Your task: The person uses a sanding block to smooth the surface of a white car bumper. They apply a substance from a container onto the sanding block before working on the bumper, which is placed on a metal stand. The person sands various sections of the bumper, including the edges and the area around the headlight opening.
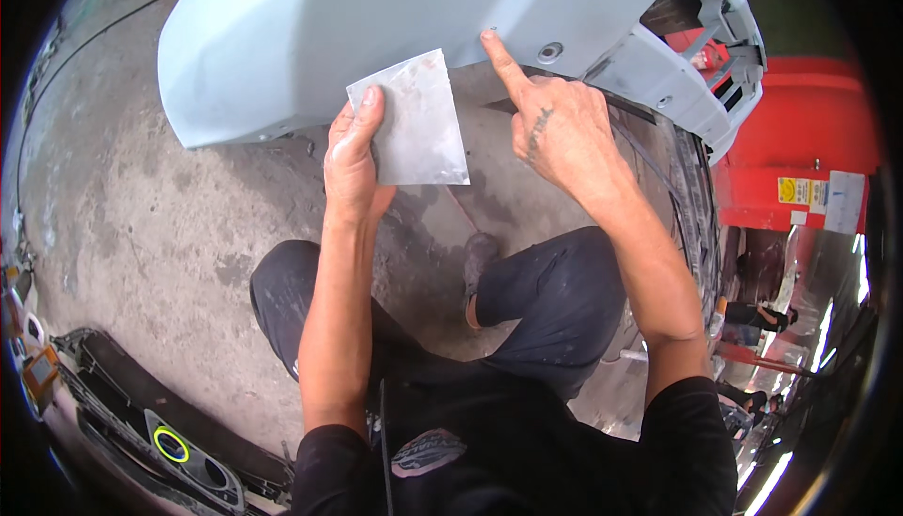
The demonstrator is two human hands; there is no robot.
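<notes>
Head view, upper centre: our left hand (352, 154) pinches a grey rectangular sheet (423, 130) edgewise, perhaps to steady it; our right hand (567, 130) points at the blue-grey bumper (395, 8), palm hidden, grip unclear

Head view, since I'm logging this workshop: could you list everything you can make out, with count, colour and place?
sheet: 1, pale grey, upper centre
car panel: 1, pale blue-grey, top
red panel: 1, red, right
labels: several, yellow and white, on the red panel
slotted part: 1, mostly black, lower left
ring: 1, yellow-green, on the slotted part
floor: 1, grey, beneath
far-right background: cluttered, too small to itemise
shirt: 1, black, bottom
trousers: 1 pair, dark, lower centre
shoe: 1 visible, dark, centre
left hand: 1, bare, holding the sheet
right hand: 1, bare, index finger pointing at the car panel
</notes>
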